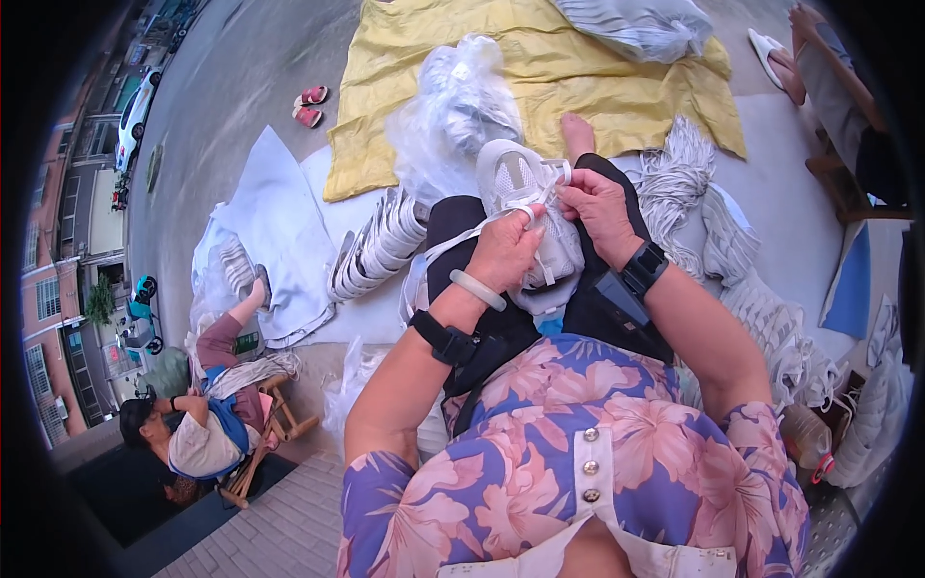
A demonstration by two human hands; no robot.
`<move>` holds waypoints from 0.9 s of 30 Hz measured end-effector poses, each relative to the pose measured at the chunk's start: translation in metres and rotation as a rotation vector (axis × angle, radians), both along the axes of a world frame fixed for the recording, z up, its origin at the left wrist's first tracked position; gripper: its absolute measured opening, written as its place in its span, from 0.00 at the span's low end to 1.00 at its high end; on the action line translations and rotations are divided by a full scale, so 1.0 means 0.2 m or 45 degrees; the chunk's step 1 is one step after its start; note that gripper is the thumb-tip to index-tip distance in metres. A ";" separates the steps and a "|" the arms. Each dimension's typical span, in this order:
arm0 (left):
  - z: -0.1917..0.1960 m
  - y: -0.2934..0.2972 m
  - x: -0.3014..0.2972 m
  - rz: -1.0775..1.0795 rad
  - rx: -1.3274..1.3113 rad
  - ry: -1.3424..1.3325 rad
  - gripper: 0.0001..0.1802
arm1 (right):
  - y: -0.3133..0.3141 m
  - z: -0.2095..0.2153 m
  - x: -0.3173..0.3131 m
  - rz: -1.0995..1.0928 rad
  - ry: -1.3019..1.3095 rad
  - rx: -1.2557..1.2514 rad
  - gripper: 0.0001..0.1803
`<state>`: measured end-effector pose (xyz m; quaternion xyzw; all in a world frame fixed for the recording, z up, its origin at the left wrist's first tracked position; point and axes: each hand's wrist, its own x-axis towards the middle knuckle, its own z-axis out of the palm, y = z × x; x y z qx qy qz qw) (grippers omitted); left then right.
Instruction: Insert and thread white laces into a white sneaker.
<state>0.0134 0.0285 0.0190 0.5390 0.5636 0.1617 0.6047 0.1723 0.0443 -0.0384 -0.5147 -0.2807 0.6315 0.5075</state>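
A white shoe upper (508,176) with a mesh panel lies across my lap, its rounded toe pointing away from me. White shoelace (469,234) runs over its eyelets, and a long loose length trails off to the left. My left hand (509,252) is closed on the lace at the upper's left side, thumb and fingers pinched together. At the right eyelet row, my right hand (599,210) pinches the lace between thumb and fingertips. The exact spot where the lace meets the eyelets is partly hidden by my fingers.
Stacked white shoe uppers (379,247) lie left of my knee. Clear plastic wrap (458,106) sits on a yellow sheet (376,91) ahead. Bundled white laces (677,173) and more uppers (761,313) are at right. A seated person (207,438) is at left; another's legs show at far right.
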 end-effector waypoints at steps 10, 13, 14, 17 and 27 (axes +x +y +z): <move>-0.03 0.01 0.00 0.051 0.043 -0.008 0.17 | 0.00 -0.06 -0.02 -0.044 -0.055 0.089 0.06; -0.02 0.01 0.01 0.069 -0.008 -0.044 0.17 | -0.01 -0.08 -0.02 -0.026 -0.122 0.154 0.05; -0.03 0.01 0.01 0.068 -0.009 -0.044 0.17 | -0.01 -0.09 -0.02 -0.041 -0.237 0.225 0.05; -0.04 -0.01 -0.01 0.124 -0.048 -0.129 0.14 | 0.00 -0.03 -0.02 -0.009 -0.524 0.395 0.05; -0.01 -0.07 -0.19 0.723 0.036 -0.496 0.08 | 0.01 0.02 -0.01 0.235 -1.108 0.941 0.11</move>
